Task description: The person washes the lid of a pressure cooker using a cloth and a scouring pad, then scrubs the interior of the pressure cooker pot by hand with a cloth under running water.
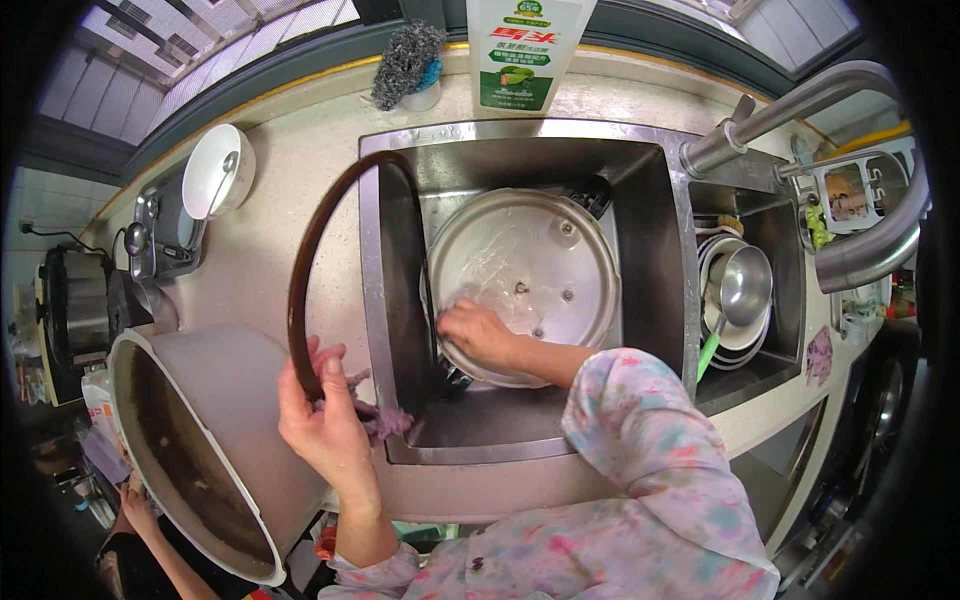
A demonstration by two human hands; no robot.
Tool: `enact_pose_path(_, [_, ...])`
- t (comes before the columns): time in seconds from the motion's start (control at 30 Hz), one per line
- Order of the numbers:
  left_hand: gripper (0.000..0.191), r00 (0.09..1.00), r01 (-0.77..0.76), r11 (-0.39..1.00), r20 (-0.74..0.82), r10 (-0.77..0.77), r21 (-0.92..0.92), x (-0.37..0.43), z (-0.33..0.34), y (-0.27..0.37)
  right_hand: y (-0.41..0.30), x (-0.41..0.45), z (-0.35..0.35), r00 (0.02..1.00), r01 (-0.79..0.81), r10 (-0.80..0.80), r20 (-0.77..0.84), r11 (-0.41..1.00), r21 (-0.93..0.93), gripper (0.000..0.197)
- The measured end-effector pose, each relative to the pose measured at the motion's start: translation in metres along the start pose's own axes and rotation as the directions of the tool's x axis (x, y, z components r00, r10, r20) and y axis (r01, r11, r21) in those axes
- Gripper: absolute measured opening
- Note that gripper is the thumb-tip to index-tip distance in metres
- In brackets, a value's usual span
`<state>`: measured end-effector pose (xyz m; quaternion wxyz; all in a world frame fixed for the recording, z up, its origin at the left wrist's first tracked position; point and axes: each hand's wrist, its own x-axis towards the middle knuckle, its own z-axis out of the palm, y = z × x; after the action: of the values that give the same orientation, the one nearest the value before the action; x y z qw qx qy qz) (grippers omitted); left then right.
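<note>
My left hand [330, 420] grips a dark brown rubber sealing ring [301, 277] near the sink's left edge. The ring arches up over the rim and down into the large steel basin [510, 427]. A purple cloth [388, 422] hangs beneath that hand, partly hidden by it. Inside the basin a round metal pressure cooker lid [517, 247] lies with its wet inner face up. My right hand [480, 334], fingers curled, is at the lid's left rim, close to the ring's descending side; what its fingers hold is hidden. A large, stained pressure cooker pot [240, 405] lies tilted at left.
The smaller basin holds stacked bowls and a green-handled ladle [742, 277] under the faucet [810, 97]. Behind the sink stand a detergent bottle [517, 75] and a steel-wool scourer [409, 64]. A white bowl [217, 172] sits back left. Another person's hand [135, 502] shows lower left.
</note>
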<state>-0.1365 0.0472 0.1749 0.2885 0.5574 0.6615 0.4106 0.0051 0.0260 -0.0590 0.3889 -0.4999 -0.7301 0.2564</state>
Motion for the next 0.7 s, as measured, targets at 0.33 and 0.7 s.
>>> enact_pose_path(0.33, [0.028,0.875,0.102,0.978,0.451,-0.175,0.183,-0.035,0.108,-0.053,0.069,0.023,-0.105,0.995,0.023,-0.081,-0.058,0.749,-0.662,0.011])
enact_pose_path(0.7, [0.04,0.722,0.435,0.852,0.453,-0.523,0.291,-0.032,0.168,-0.161,0.071,-0.002,-0.14,0.985,-0.17,0.115,-0.127,0.555,-0.814,0.01])
